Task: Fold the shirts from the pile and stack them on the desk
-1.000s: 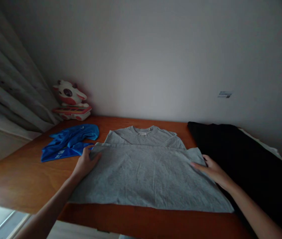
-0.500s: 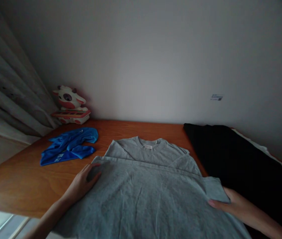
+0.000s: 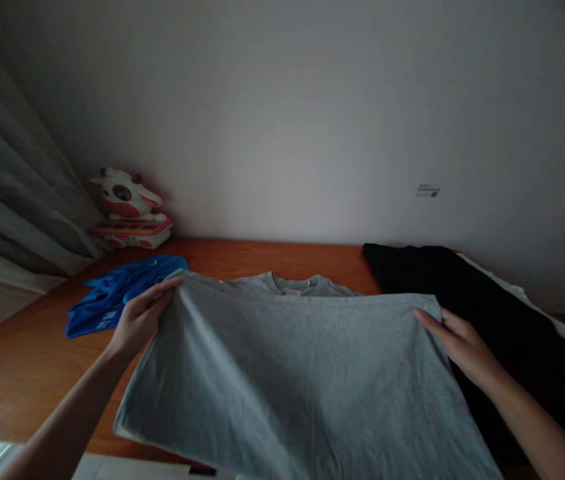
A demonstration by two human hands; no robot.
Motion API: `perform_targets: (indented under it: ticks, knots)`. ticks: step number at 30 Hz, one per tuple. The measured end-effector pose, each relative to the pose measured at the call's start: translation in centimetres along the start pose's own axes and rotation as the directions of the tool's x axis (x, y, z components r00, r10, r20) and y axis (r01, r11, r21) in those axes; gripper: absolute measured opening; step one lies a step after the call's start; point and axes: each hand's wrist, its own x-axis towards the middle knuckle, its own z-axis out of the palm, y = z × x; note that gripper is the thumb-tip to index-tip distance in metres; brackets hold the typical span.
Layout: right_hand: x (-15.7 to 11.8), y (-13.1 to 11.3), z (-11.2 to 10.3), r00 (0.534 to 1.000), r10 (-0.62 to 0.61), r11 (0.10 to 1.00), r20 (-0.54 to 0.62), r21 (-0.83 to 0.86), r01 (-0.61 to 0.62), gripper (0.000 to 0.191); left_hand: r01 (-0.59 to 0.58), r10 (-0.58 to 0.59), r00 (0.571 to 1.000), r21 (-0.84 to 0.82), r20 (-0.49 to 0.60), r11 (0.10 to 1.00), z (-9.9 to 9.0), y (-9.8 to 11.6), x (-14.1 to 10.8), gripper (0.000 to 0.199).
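Observation:
A grey T-shirt (image 3: 302, 373) fills the lower middle of the head view. Its hem edge is lifted and stretched almost straight across between my hands. My left hand (image 3: 141, 319) pinches the left corner of that edge, close to the blue garment. At the right corner, my right hand (image 3: 462, 343) grips the cloth with the thumb on top. Behind the raised edge the shirt's collar and shoulders lie on the wooden table; the rest of the upper part is hidden by the lifted cloth.
A crumpled blue garment (image 3: 112, 293) lies on the wooden table (image 3: 17, 373) at left. Behind it stands a cow-shaped toy keyboard (image 3: 130, 210) by the curtain (image 3: 7, 187). Black cloth (image 3: 502, 327) with a white edge covers the right side. A wall (image 3: 282, 120) rises behind.
Both hands have risen with the shirt's edge, pulling it taut and farther over the collar part. My left hand has gone from resting at the edge to gripping its corner.

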Motion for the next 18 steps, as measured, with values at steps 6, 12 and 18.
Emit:
perform_targets:
  ticks: [6, 12, 18]
  knots:
    - [5.7, 2.4, 3.1, 0.999, 0.047, 0.982, -0.005, -0.183, -0.047, 0.035, 0.248, -0.25, 0.954, 0.031, 0.165, 0.968, 4.1, -2.2, 3.5, 0.051]
    - [6.7, 2.8, 2.6, 0.979, -0.085, 0.971, -0.184, -0.237, 0.04, 0.042, 0.179, -0.171, 0.98, -0.076, 0.102, 0.981, 4.6, -2.1, 4.5, 0.072]
    - [10.3, 1.1, 3.8, 0.981, -0.047, 0.959, -0.189, -0.285, -0.008, 0.04, 0.028, -0.034, 0.999, 0.157, 0.034, 0.987, 6.6, -1.1, 8.1, 0.059]
